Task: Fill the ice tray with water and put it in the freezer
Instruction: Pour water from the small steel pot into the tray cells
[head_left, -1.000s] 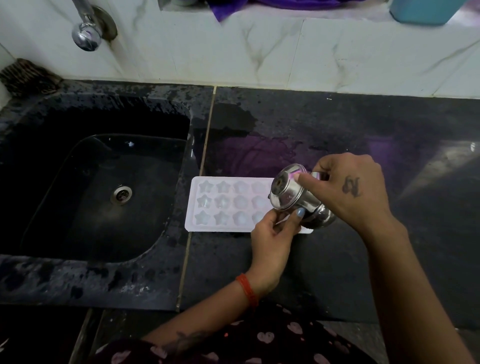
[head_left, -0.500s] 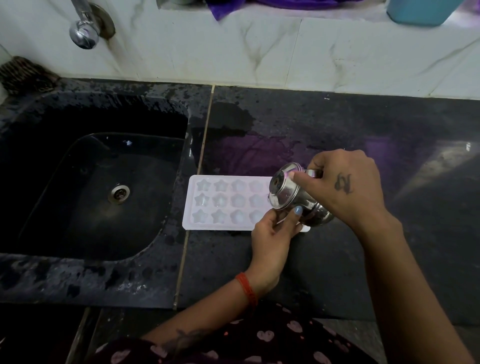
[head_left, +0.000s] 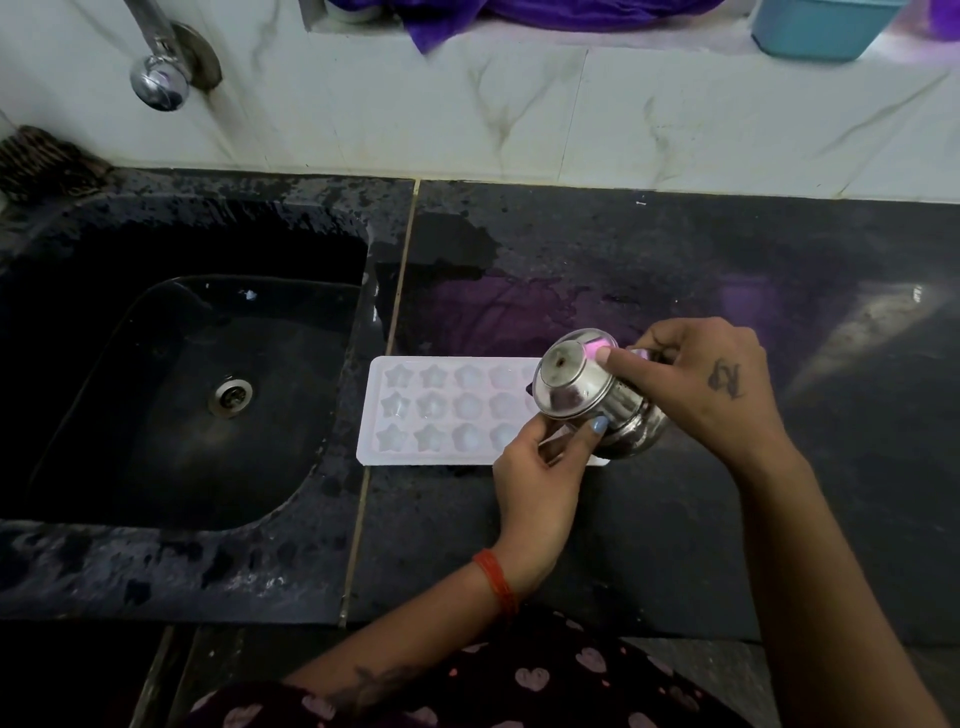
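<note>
Right hand (head_left: 696, 387): fingers curled round a small shiny steel pot with a ribbed, rounded body (head_left: 597, 397), index fingertip pressed on its flat base; pot tipped on its side, base turned toward the camera and to the left, held above the right end of the tray. Left hand (head_left: 540, 478): thumb with a blue-painted nail laid against the lower edge of the pot, fingers curled beneath it, so both hands hold the same vessel; whether the left fingers also touch the tray's near edge I cannot tell; red thread band (head_left: 496, 579) on the left wrist.

White plastic ice tray with star- and flower-shaped cells (head_left: 441, 410): flat on the black speckled stone counter (head_left: 649, 545), its left end just beside the seam next to the sink, its right end hidden behind pot and hands; cells glossy, water level not readable.

Outward: black stone sink with a round steel drain (head_left: 182, 395) to the left; chrome tap (head_left: 158, 78) on the white marbled wall tiles (head_left: 415, 114) above it; counter surface wet in patches; purple cloth (head_left: 519, 15) and teal plastic tub (head_left: 826, 26) on the ledge at top; dark brush-like object (head_left: 41, 161) at far left.
</note>
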